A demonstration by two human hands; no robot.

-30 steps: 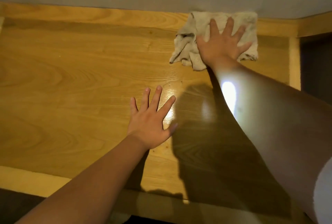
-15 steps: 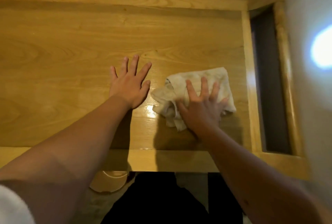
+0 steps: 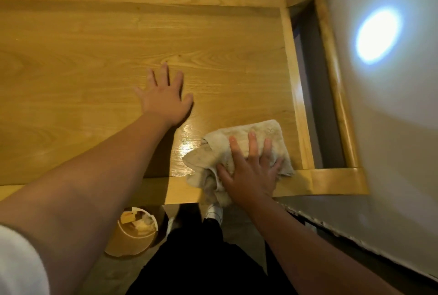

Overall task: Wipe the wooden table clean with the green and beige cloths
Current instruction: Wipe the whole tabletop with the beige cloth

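Right hand (image 3: 248,171) flat on top of the beige cloth (image 3: 241,150), fingers (image 3: 252,143) stretched out and a bit spread, palm pressing the bunched fabric down rather than gripping it. Thumb out to the side along the crumpled edge. Left hand (image 3: 166,98) flat on bare wood, fingers straight and fanned, holding nothing, just resting there further up the desk (image 3: 83,62) and well apart from the other hand.

Cloth sitting right at the near edge of the desk, close to the front right corner, with a rumpled fold hanging over the lip. Shiny patch on the wood just left of the cloth, between the two hands. No telling whether that's wet or just glare.

Further out: raised wooden rim (image 3: 294,95) along the right side and back of the desk, with a dark gap beyond it, then a pale wall (image 3: 403,117) with a bright round spot of light (image 3: 376,36) on it. Down below the front edge, a round tan bin (image 3: 132,238) on the floor with some scraps inside, plus dark trousers (image 3: 196,266) and a white shoe (image 3: 214,211). White sleeve (image 3: 16,264) at the bottom left corner.
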